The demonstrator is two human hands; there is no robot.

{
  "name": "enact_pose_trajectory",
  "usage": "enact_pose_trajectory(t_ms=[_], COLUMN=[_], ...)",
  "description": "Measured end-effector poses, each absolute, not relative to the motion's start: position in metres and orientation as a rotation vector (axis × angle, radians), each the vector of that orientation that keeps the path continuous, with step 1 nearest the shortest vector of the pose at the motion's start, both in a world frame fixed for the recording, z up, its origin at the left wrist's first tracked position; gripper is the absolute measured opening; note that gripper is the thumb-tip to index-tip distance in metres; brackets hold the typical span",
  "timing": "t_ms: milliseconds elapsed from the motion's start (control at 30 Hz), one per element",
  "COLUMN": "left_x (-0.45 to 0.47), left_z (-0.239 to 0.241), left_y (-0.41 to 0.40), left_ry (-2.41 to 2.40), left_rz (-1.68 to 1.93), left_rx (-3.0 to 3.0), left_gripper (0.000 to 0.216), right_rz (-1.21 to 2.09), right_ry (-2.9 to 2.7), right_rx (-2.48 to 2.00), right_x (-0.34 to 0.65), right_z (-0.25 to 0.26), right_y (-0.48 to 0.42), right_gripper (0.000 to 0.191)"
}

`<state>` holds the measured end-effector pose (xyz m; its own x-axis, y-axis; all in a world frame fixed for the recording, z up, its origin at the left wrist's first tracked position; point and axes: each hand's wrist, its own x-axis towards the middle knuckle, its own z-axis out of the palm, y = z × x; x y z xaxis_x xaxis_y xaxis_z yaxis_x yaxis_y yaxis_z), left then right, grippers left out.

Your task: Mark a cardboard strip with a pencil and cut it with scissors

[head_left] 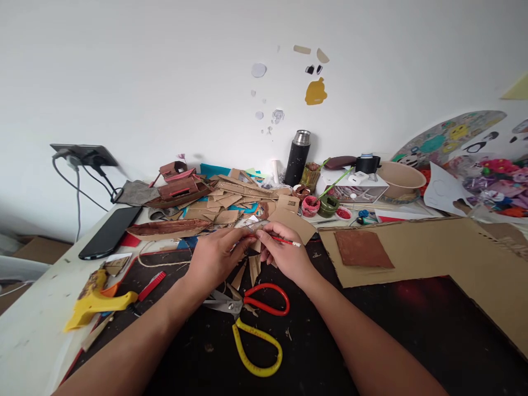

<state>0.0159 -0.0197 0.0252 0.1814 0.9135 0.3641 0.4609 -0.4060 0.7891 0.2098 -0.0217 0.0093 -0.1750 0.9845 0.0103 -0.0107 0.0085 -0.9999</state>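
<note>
Red pencil (284, 240), pinched in the right hand (287, 252) beyond the scissors (233, 308), is best guided lightly, while the left hand (216, 250), whose grasp I cannot make out, should brace steadily.

Both forearms (167, 313) angle inward, left hand (215, 254) and right hand (289, 252) side by side, fingers (236, 235) bent.

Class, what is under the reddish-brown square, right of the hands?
The reddish-brown square lies on a cardboard sheet, visible around it. Whatever it directly covers cannot be seen.
</note>
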Motion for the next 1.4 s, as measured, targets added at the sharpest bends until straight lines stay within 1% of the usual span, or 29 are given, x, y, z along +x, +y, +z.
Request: enact_pose_trajectory(t_ms=[300,467,633,767,1000,1167,1400], left_x=[0.019,0.026,0.025,0.022,0.022,0.022,0.022], left_z=[0.031,0.032,0.031,0.029,0.028,0.030,0.029], left_y=[-0.023,-0.022,-0.018,-0.015,-0.016,-0.017,-0.017], left_ry=[1.290,1.279,1.176,1.121,0.929,0.906,0.918], left_rz=[1.109,1.019,1.017,1.033,0.971,0.869,0.904], left_rx=[1.893,1.671,1.418,1.315,1.214,1.215,1.252], left_gripper=[0.021,0.036,0.046,0.047,0.045,0.047,0.047], right_rz=[1.361,1.354,1.458,1.532,1.540,1.521,1.504], right_ry=[-1.296,-1.292,-1.280,-1.327,-1.317,-1.314,-1.355], right_rx=[-1.060,-1.062,-1.047,-1.023,-0.969,-1.019,-1.007], right_x=[0.207,0.208,0.207,0.206,0.207,0.209,0.209], right_z=[0.014,0.014,0.014,0.017,0.021,0.019,0.017], right_y=[-0.025,-0.024,-0.024,-0.028,-0.029,-0.026,-0.026], right_gripper=[0.034,0.037,0.038,0.035,0.036,0.033,0.035])
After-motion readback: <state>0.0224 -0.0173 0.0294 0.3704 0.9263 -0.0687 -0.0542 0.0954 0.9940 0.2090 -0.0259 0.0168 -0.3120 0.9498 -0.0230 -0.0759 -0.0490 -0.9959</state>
